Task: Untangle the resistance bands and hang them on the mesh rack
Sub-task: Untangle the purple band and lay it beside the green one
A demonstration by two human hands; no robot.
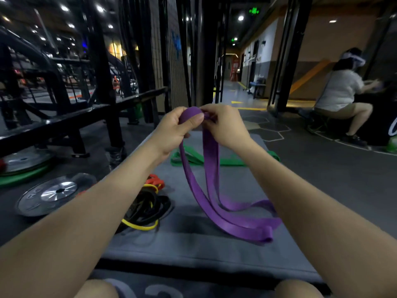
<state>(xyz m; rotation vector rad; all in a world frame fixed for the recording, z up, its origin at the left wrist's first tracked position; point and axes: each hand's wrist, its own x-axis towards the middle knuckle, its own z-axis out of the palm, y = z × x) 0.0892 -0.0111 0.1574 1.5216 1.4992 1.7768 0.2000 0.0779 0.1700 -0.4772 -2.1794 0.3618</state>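
I hold a wide purple resistance band [211,160] up in front of me over a grey mat [193,248]. My left hand [175,127] grips its folded top end, thumb pressed on the band. My right hand [223,125] pinches the band right beside it. The band's loops hang down and trail onto the mat at the right. A green band [227,161] lies flat across the far part of the mat. A tangle of black, yellow and red bands [148,203] sits on the mat's left edge. The mesh rack [171,61] stands ahead, left of centre.
Steel weight plates [51,194] lie on the floor at left, beside a black metal frame [64,117]. A person [341,97] sits at the right by a dark box. A corridor runs ahead between black posts.
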